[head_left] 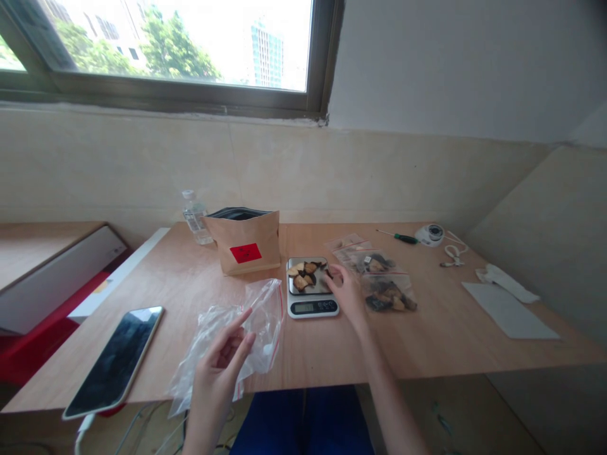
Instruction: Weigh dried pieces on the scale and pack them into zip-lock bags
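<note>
Plastic bag point(237, 341): clear and empty, lying crumpled at the near edge of the desk point(450, 328), in front of the scale.
Left hand point(220, 363): grip pinches the plastic bag, thumb and fingers lifting its film; forefinger points up toward the bag's mouth.
Right hand point(346, 291): reaches to the right edge of the scale pan, fingers curled at the dried pieces; whether the grip has closed on one I cannot tell.
Scale point(312, 287): small digital kitchen scale, mid-desk, display facing the person.
Dried pieces point(306, 275): dark and tan chunks heaped on the scale pan.
Filled bags point(379, 281): clear bags holding similar pieces, just right of the right hand.
Paper pouch point(244, 242): brown, upright, open at the top, red label on its front, behind the plastic bag.
Water bottle point(195, 218): stands left of the paper pouch, near the wall.
Phone point(116, 360): lies screen up at the desk's left near corner.
Screwdriver point(398, 237): green handle, far right of the desk, beside a white cable point(453, 253).
</note>
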Demonstrator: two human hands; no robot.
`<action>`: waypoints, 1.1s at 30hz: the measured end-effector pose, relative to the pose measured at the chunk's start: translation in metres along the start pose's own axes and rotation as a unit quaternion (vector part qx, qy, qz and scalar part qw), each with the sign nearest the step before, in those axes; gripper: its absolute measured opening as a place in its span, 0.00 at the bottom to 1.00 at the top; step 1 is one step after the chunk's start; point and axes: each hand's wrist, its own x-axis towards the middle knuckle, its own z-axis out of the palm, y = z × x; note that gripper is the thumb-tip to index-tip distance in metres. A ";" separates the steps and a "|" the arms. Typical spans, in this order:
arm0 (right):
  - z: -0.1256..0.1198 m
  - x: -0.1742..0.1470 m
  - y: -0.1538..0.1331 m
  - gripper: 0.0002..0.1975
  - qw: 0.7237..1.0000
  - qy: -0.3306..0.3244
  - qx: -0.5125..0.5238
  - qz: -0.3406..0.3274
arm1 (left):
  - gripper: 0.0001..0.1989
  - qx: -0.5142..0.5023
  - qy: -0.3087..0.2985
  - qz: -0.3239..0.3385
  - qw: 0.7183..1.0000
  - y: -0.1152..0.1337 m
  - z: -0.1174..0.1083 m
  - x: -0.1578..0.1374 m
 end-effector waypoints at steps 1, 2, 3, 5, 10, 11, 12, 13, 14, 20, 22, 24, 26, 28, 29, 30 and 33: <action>0.003 0.000 0.001 0.17 1.000 0.008 0.008 0.009 | 0.26 0.001 0.000 -0.002 1.000 0.001 -0.001 -0.001; 0.005 -0.003 0.003 0.18 1.000 0.020 0.015 0.016 | 0.26 0.003 -0.001 -0.004 1.000 0.001 -0.002 -0.001; 0.005 -0.009 0.007 0.18 0.999 0.036 0.018 0.021 | 0.26 0.004 0.001 -0.005 1.000 0.001 -0.003 -0.001; 0.001 -0.027 0.015 0.17 0.997 0.065 0.009 0.028 | 0.27 0.004 0.008 -0.009 1.000 0.000 -0.004 0.000; -0.018 -0.088 0.030 0.15 0.995 0.078 -0.031 0.058 | 0.32 0.003 0.044 -0.029 0.999 -0.004 0.000 0.004; -0.021 -0.098 0.030 0.14 0.995 0.073 -0.034 0.060 | 0.33 0.004 0.045 -0.033 0.998 -0.004 0.001 0.005; -0.024 -0.106 0.029 0.14 0.995 0.067 -0.038 0.060 | 0.33 0.004 0.043 -0.039 0.998 -0.005 0.002 0.005; -0.025 -0.112 0.029 0.13 0.996 0.059 -0.042 0.058 | 0.33 0.003 0.039 -0.043 0.998 -0.005 0.004 0.005; -0.026 -0.117 0.028 0.13 0.996 0.051 -0.047 0.055 | 0.33 0.003 0.034 -0.046 0.998 -0.005 0.005 0.005; -0.025 -0.118 0.024 0.12 0.995 0.036 -0.077 0.044 | 0.27 0.022 0.022 -0.036 0.999 -0.006 0.008 0.002; -0.024 -0.118 0.023 0.11 0.995 0.031 -0.085 0.047 | 0.25 0.035 0.020 -0.039 0.998 -0.006 0.009 0.002; -0.023 -0.120 0.023 0.11 0.994 0.027 -0.090 0.050 | 0.24 0.041 0.020 -0.046 0.998 -0.006 0.009 0.002; -0.023 -0.121 0.022 0.11 0.994 0.027 -0.089 0.053 | 0.22 0.040 0.021 -0.047 0.998 -0.008 0.009 0.004; -0.023 -0.120 0.021 0.11 0.995 0.030 -0.081 0.057 | 0.20 0.044 0.020 -0.025 0.999 -0.010 0.008 0.006; -0.022 -0.117 0.020 0.11 0.995 0.031 -0.073 0.060 | 0.18 0.056 0.023 -0.002 0.998 -0.010 0.008 0.007; -0.022 -0.114 0.018 0.11 0.996 0.032 -0.062 0.062 | 0.17 0.077 0.029 0.029 0.996 -0.010 0.008 0.008; -0.021 -0.095 0.012 0.11 0.998 0.023 -0.020 0.050 | 0.14 0.164 0.067 0.152 0.972 -0.005 0.008 0.011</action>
